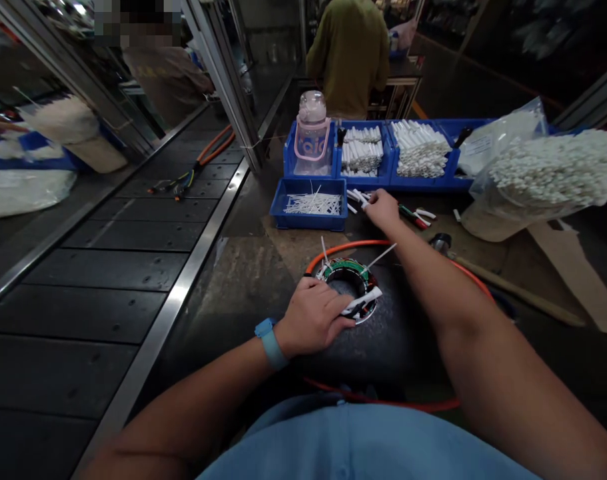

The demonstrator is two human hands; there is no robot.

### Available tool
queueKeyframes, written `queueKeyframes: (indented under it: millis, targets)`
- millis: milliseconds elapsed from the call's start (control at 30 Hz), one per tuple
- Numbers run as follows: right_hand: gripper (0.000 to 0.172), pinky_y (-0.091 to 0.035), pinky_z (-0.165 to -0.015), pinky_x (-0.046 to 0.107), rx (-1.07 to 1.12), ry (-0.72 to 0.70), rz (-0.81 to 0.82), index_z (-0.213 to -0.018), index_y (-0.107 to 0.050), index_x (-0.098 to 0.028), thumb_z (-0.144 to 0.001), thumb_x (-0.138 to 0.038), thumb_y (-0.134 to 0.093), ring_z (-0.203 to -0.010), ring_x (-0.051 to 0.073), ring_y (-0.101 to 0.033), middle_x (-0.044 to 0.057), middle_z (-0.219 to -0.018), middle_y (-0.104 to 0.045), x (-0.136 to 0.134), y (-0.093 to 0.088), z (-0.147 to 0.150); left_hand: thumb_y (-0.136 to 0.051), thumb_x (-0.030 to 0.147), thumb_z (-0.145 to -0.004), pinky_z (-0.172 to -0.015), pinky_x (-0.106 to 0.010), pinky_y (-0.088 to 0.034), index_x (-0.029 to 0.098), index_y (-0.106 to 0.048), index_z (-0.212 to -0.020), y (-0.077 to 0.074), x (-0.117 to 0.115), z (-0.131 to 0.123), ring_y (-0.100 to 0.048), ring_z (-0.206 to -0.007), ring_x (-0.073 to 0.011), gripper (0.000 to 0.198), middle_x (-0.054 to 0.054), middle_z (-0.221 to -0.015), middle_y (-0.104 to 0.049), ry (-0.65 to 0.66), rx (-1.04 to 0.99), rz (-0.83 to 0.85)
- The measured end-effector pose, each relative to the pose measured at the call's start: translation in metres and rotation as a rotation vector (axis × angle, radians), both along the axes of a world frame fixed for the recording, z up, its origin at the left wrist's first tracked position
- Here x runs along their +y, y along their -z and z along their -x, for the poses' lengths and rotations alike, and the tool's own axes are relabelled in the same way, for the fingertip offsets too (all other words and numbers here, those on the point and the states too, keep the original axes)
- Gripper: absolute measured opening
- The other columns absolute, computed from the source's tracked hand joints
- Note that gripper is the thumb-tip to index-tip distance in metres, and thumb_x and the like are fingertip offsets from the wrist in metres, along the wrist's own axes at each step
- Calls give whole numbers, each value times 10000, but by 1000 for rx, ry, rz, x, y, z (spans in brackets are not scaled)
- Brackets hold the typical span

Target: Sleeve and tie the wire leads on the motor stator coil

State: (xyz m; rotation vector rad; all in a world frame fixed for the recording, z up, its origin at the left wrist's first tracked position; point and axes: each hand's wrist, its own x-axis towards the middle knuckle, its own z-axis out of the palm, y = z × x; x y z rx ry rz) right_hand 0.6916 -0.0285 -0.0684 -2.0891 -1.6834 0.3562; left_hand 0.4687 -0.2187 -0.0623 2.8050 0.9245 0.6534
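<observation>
A ring-shaped motor stator with green and copper-coloured windings lies on the dark work surface in front of me. Two thin white cable ties stick up from it. My left hand, wearing a blue wristband, is closed on the stator's near left side, with a white sleeved lead showing past the fingers. My right hand reaches forward, its fingers pinched at a short white sleeve among loose pieces beside the blue tray. The fingertips partly hide that sleeve.
A blue tray holds loose white ties. Behind it, blue bins contain white tubes and a pink bottle. A bagged tube bundle stands right. An orange cable curves around the stator. The conveyor runs left; two people are beyond.
</observation>
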Motion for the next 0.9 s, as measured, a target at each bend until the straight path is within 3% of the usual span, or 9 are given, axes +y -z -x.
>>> queueKeyframes:
  millis: [133, 233, 333, 400, 500, 633, 733, 800, 900]
  targets:
    - [315, -484, -714, 329, 371, -159, -258, -1023, -557, -166, -721, -251, -595, -806, 207, -617, 67, -915, -644, -99, -24, -36, -329, 453, -927, -875, -380, -329, 154, -560, -1082, 0, 0, 0, -522, -797, -190, 408, -50, -816, -612, 9, 76, -34]
    - [191, -493, -702, 341, 525, -327, -209, -904, -624, -208, -744, -313, -617, -761, 202, -620, 48, -855, -656, -191, -34, -48, -338, 556, -888, -896, -398, -336, 123, -549, -1098, -1, -2, -2, -520, -812, -212, 526, -80, -843, -598, 15, 109, -50]
    - [152, -491, -701, 322, 524, -393, -170, -895, -648, -223, -796, -311, -573, -786, 196, -620, 46, -854, -667, -244, -29, -40, -401, 643, -819, -878, -399, -350, 112, -556, -1076, -1, -5, -5, -515, -815, -227, 610, -91, -843, -584, -1, 126, -65]
    - [154, -485, -734, 322, 486, -406, -227, -910, -646, -220, -812, -292, -552, -820, 191, -614, 43, -881, -666, -250, -25, -30, -443, 629, -807, -862, -393, -353, 118, -564, -1047, -2, -7, -6, -510, -812, -229, 577, -88, -837, -576, -27, 145, -72]
    - [159, -477, -783, 336, 443, -487, -241, -913, -648, -202, -813, -267, -541, -845, 191, -614, 46, -905, -672, -235, -27, -17, -482, 607, -797, -853, -395, -344, 121, -557, -1047, -2, -10, -8, -505, -835, -235, 552, -90, -857, -570, -58, 167, -79]
    - [194, -485, -780, 313, 426, -674, -66, -960, -661, -195, -827, -249, -530, -836, 181, -636, 38, -917, -694, -218, -45, -7, -486, 602, -794, -835, -402, -333, 126, -558, -1023, -1, -13, -10, -500, -848, -245, 534, -92, -853, -565, -82, 180, -97]
    - [227, -485, -815, 299, 345, -850, 15, -1015, -659, -208, -849, -229, -507, -889, 174, -641, 38, -979, -697, -225, -50, 1, -459, 603, -803, -823, -407, -328, 127, -567, -985, -1, -14, -12, -499, -845, -250, 522, -98, -842, -565, -108, 177, -102]
    - [271, -484, -850, 306, 260, -902, -68, -1073, -636, -212, -849, -196, -485, -952, 175, -630, 51, -1044, -683, -241, -42, 8, -451, 568, -814, -810, -408, -328, 126, -573, -959, -1, -15, -12, -500, -840, -253, 481, -101, -836, -569, -112, 181, -105]
    - [379, -507, -832, 328, 59, -861, -298, -1190, -564, -175, -829, -144, -451, -988, 199, -617, 108, -1096, -657, -273, -16, 22, -469, 468, -813, -794, -406, -329, 122, -574, -952, -2, -14, -12, -502, -836, -256, 388, -99, -840, -578, -101, 196, -120]
